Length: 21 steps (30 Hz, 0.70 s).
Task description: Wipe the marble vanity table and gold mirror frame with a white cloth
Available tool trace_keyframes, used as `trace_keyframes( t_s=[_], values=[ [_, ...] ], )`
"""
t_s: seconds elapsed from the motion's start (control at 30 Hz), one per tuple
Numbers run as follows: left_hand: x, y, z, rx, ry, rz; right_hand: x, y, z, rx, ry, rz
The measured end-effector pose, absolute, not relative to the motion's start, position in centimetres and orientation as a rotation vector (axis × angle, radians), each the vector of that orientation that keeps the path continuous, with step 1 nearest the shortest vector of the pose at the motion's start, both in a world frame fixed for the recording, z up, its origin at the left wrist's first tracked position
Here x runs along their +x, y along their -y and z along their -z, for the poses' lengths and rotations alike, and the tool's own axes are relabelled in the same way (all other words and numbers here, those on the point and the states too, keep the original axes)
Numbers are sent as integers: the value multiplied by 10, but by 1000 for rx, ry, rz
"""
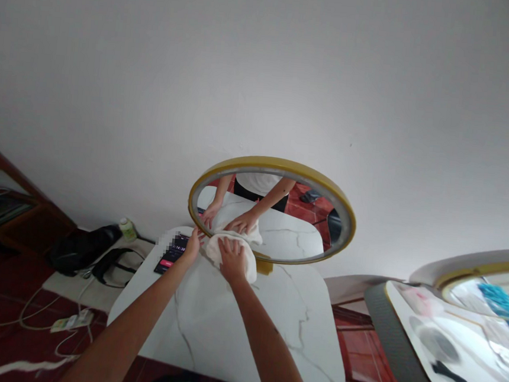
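A round mirror (274, 216) with a gold frame stands on a white marble-patterned table (220, 325), against the wall. At the mirror's lower left edge, my left hand (193, 245) has its fingers on the rim, gripping it. My right hand (233, 260) holds a white cloth (250, 265), its fingers spread over the folds, pressed to the lower left of the glass. Both hands and the cloth also show in the reflection. Just left of my left hand lies a phone (168, 255) with a lit screen, partly blurred out.
To the right stands a second white-topped table (428, 349) with another gold-framed mirror (496, 283) and a black item (454, 378). A black bag (80, 250), a bottle (127, 228) and a power strip (72, 321) with cables lie at floor level on the left.
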<state>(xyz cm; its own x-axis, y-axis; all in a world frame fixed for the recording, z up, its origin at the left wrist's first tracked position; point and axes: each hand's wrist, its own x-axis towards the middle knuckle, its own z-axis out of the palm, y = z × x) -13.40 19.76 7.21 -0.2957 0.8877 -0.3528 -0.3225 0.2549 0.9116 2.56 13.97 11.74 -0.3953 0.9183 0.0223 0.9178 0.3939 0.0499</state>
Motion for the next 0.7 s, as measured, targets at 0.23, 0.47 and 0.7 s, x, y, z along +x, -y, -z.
trace_keyframes(
  t_s=[0.23,0.47,0.7],
  values=[
    [-132,-201,-69,460,-1317,-1408,-2,-150,-159,1725,-2786,-257],
    [-135,-200,-70,392,-1306,-1392,17,-150,-145,1670,-2747,-208],
    [-133,-195,-75,382,-1317,-1415,49,-136,-118,1682,-2642,-139]
  ],
)
